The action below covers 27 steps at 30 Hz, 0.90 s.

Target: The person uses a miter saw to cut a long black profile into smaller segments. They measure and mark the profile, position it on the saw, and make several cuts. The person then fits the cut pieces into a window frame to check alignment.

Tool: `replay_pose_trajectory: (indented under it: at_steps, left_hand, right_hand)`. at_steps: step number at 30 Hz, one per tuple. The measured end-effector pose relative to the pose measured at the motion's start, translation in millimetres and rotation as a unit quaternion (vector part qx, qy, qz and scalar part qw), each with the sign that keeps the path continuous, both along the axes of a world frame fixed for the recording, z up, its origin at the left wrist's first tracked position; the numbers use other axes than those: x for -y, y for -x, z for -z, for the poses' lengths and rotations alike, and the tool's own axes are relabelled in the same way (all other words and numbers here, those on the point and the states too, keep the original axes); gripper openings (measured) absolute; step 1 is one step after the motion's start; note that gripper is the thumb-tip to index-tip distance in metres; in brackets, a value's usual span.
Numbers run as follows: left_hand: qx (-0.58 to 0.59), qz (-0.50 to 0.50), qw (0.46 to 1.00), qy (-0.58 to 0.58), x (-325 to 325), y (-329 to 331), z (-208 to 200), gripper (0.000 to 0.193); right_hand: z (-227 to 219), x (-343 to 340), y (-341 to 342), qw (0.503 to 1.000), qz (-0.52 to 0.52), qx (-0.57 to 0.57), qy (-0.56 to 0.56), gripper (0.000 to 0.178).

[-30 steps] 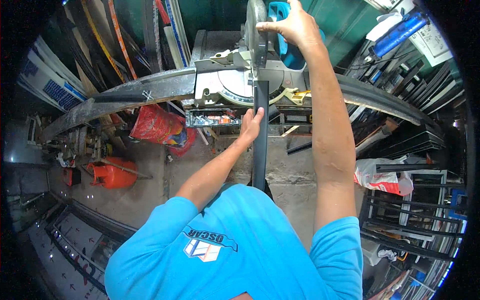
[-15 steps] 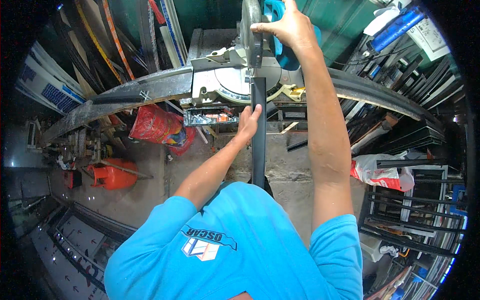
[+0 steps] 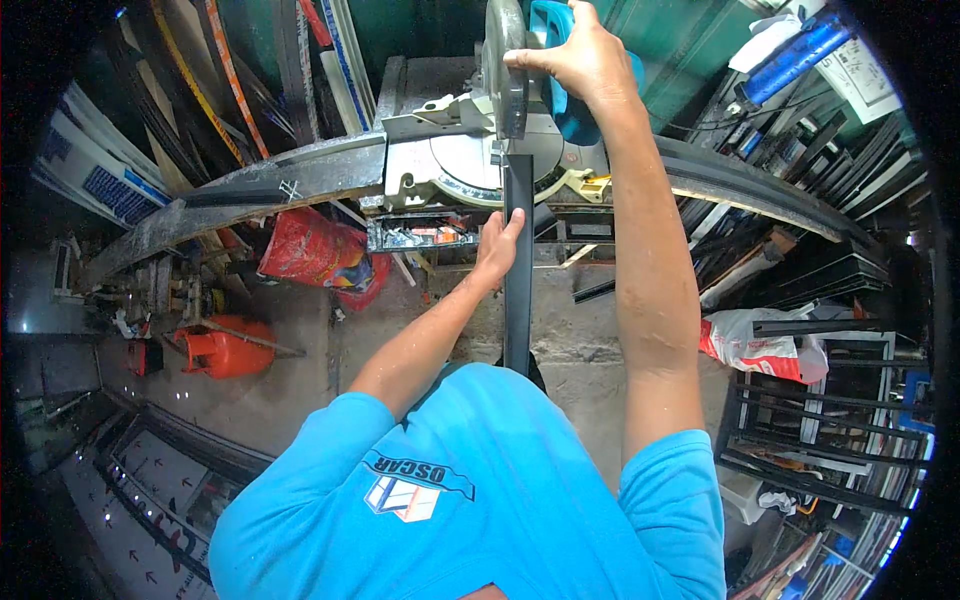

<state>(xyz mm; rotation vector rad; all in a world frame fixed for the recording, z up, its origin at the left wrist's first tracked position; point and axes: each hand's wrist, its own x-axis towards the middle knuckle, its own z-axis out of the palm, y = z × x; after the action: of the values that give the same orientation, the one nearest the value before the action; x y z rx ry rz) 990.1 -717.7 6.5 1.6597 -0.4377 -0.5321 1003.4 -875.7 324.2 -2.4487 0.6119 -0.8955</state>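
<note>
L hand [image 3: 497,248], arm [image 3: 428,338] bent, grips blk bar [image 3: 518,290]; R hand [image 3: 590,66], outstretched, grips saw hndl [image 3: 572,118].

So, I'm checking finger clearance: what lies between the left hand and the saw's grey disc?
In the head view, the far end of the dark bar and part of the saw's pale base lie between the left hand and the grey disc.

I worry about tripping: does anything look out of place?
A short dark strip appears to lie loose on the floor, right of the black bar at the left hand. Slanting there alone, it looks stray.
</note>
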Motion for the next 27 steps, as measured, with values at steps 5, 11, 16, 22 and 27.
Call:
replay_pose_trajectory:
  at_steps: [5,11,16,22,27]
  left_hand:
    - [-0.005,0.008,1.000,0.001,0,1,-4,0.055]
    - [-0.019,0.012,1.000,0.002,1,-3,10,0.053]
    - [-0.036,0.021,0.999,0.003,-1,-1,-1,0.053]
    - [-0.009,0.013,1.000,-0.001,-1,0,-7,0.055]
    - [0.012,0.024,0.999,-0.031,-3,-2,-10,0.056]
  right_hand:
    - [-1,-3,4,1.000,0.017,-0.011,-0.011,0.093]
    - [2,-6,4,1.000,0.001,0.014,-0.009,0.093]
    - [0,-8,8,0.999,-0.003,0.004,-0.034,0.093]
    - [22,6,0,0.996,0.045,-0.046,0.058,0.121]
    - [23,3,2,0.998,0.034,-0.055,0.017,0.121]
